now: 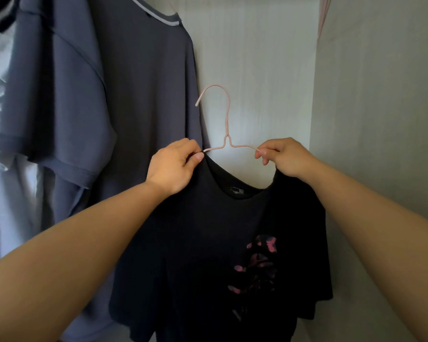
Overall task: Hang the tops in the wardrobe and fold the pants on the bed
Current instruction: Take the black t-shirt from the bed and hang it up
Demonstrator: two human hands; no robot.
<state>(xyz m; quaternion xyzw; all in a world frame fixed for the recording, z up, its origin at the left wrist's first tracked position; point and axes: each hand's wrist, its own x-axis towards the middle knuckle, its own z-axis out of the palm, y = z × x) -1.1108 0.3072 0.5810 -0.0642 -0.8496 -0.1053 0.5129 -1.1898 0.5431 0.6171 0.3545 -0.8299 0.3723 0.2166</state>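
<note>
Black top (208, 243) on pink hanger (226, 124), pinched at its shoulders by left hand (173, 166) and right hand (284, 156).

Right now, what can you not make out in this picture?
Head view:
Rail: cut off by the top edge.
Hanger arms: hidden inside the black top and under the left hand and right hand.
Print: too dark and creased to read.
Bed, pants: out of frame.

Black tee (203, 243) is marked w/ blotchy pink print (260, 262), right of centre. Hanger (226, 129) is coloured pale pink. Left, slate-blue tee (134, 95) is edged w/ light grey collar trim (156, 18). Wardrobe wall (257, 70): off-white.
</note>
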